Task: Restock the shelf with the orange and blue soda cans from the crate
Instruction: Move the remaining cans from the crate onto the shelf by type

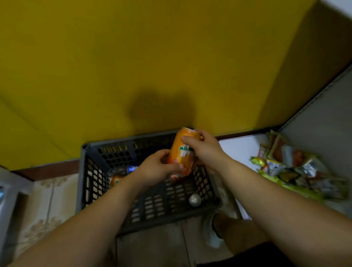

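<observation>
An orange soda can [181,153] is held tilted above the grey plastic crate [95,179]. My left hand [158,169] grips its lower end and my right hand [205,148] grips its top. Deeper in the crate lie another orange can [116,179] and a blue can [132,168], partly hidden by my left arm. The silver top of one more can [194,199] stands at the crate's near right corner. A further orange can [176,177] shows just under my left hand.
The crate stands on a tiled floor against a yellow wall [125,64]. A white shelf [240,148] at the right carries several snack packets [292,169]. A grey shelf upright [325,136] rises behind them. My foot in a white shoe [211,232] is beside the crate.
</observation>
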Demonstrator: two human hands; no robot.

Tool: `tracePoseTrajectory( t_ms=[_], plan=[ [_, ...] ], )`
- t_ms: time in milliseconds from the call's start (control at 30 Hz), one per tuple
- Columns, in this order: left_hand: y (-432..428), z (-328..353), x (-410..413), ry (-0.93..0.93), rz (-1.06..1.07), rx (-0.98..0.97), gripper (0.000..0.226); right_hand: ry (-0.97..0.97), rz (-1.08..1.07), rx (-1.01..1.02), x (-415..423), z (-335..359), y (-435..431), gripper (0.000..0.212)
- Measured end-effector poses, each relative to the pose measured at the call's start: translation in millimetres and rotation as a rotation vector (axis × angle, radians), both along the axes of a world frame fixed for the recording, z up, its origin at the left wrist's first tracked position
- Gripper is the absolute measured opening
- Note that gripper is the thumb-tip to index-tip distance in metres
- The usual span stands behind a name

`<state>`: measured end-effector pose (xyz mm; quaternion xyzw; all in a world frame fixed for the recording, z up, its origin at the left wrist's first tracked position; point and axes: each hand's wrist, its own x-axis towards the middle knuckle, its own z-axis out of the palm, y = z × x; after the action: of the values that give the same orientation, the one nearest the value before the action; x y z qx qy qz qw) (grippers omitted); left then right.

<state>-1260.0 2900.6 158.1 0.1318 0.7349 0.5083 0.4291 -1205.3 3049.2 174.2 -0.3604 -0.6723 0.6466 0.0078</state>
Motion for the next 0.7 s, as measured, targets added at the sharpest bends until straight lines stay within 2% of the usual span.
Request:
tracePoseTrajectory(
  t_ms=[133, 233, 300, 433, 500, 567, 633, 700],
  plan=[
    [2.2, 65.7, 39.3, 0.077, -0.036, 0.105, 0.053, 0.123, -0.031, 0.094, 35.4, 73.7, -4.0, 0.063],
    [10.6, 111.5, 64.3, 0.166, -0.032, 0.196, 0.048, 0.191, -0.057, 0.183, 66.1, 123.5, -3.4, 0.081],
    [19.0, 137.2, 79.9, 0.180, -0.045, 0.273, 0.043, 0.230, -0.083, 0.218, 89.9, 152.7, 1.5, 0.084],
    [40.1, 180.6, 118.8, 0.186, -0.114, 0.399, 0.047, 0.318, -0.172, 0.283, 146.6, 203.7, 15.8, 0.064],
    [52.0, 199.1, 139.4, 0.120, -0.145, 0.467, 0.048, 0.365, -0.199, 0.270, 175.4, 224.8, 24.9, 0.052],
    [64.3, 216.1, 159.4, 0.030, -0.197, 0.519, 0.039, 0.375, -0.215, 0.238, 203.1, 246.2, 30.9, 0.040],
    [77.8, 232.0, 179.9, -0.034, -0.275, 0.545, 0.026, 0.377, -0.264, 0.274, 228.1, 264.8, 39.2, 0.037],
    [93.9, 246.0, 198.7, -0.008, -0.357, 0.547, 0.027, 0.389, -0.333, 0.362, 251.0, 279.5, 49.5, 0.046]
  ],
)
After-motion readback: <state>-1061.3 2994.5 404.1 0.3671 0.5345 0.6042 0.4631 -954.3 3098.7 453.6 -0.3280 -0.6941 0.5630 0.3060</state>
